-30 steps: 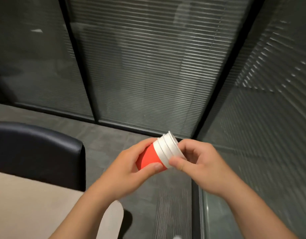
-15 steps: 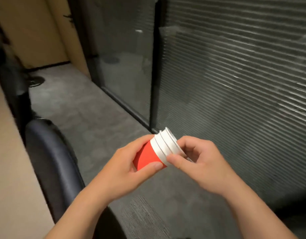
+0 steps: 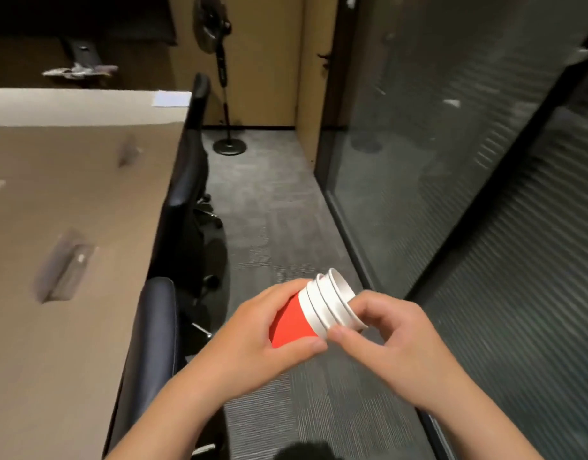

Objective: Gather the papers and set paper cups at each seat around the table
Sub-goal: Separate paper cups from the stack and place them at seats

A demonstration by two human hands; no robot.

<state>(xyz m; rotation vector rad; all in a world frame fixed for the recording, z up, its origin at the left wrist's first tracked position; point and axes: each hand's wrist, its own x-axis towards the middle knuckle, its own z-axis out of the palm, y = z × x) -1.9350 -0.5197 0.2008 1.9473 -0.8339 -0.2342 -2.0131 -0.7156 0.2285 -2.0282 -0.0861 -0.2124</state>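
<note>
A stack of nested paper cups [image 3: 314, 310], red with white rims, lies tilted in front of me over the carpet, rims pointing up and right. My left hand [image 3: 262, 340] wraps the red base of the stack. My right hand [image 3: 385, 340] pinches the white rims with thumb and fingers. The long beige table [image 3: 70, 200] stretches along the left. A white sheet of paper [image 3: 171, 98] lies at the table's far right corner.
Dark office chairs [image 3: 186, 194] are tucked along the table's right edge, the nearest [image 3: 150, 353] just left of my left arm. A standing fan [image 3: 224, 94] stands at the far end. A glass wall with blinds [image 3: 468, 161] runs along the right of a carpeted aisle [image 3: 276, 210].
My view has swung left from the glass wall to the table, chairs and aisle. Both hands keep the same hold on the cup stack.
</note>
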